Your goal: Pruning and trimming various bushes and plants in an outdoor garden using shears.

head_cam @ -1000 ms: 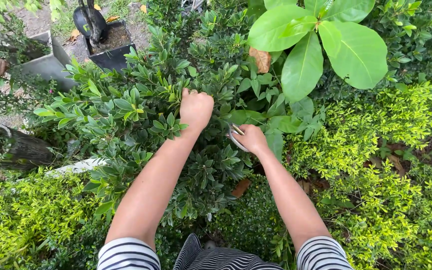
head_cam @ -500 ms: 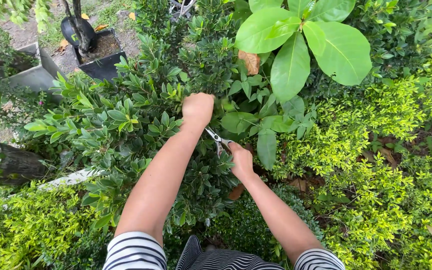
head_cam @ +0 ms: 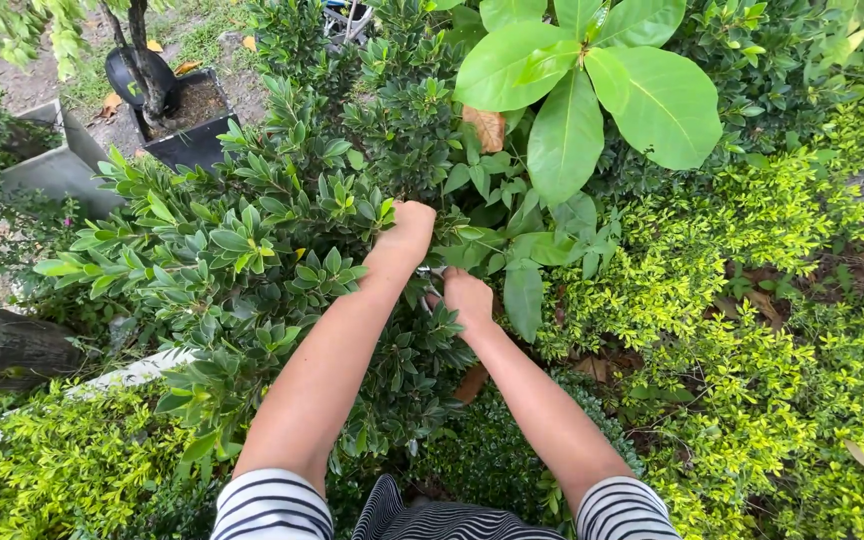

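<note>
The left hand point(head_cam: 407, 232) is closed in a fist around a sprig of the dark-leaved shrub point(head_cam: 252, 260), holding the stem steady near the top of the bush. Just beside it, lower and to the right, the right hand point(head_cam: 468, 300) is wrapped around a small pair of scissors point(head_cam: 428, 272), whose metal tip shows between the two hands and points toward the gripped stem. The work in hand looks like trimming, at the stage of lining up a cut. A clean cut would seem to call for keeping the stem taut and the blades clear of the left fingers. Broad pale leaves point(head_cam: 592, 90) hang just behind, and a black pot point(head_cam: 187, 125) stands well apart at upper left.
</note>
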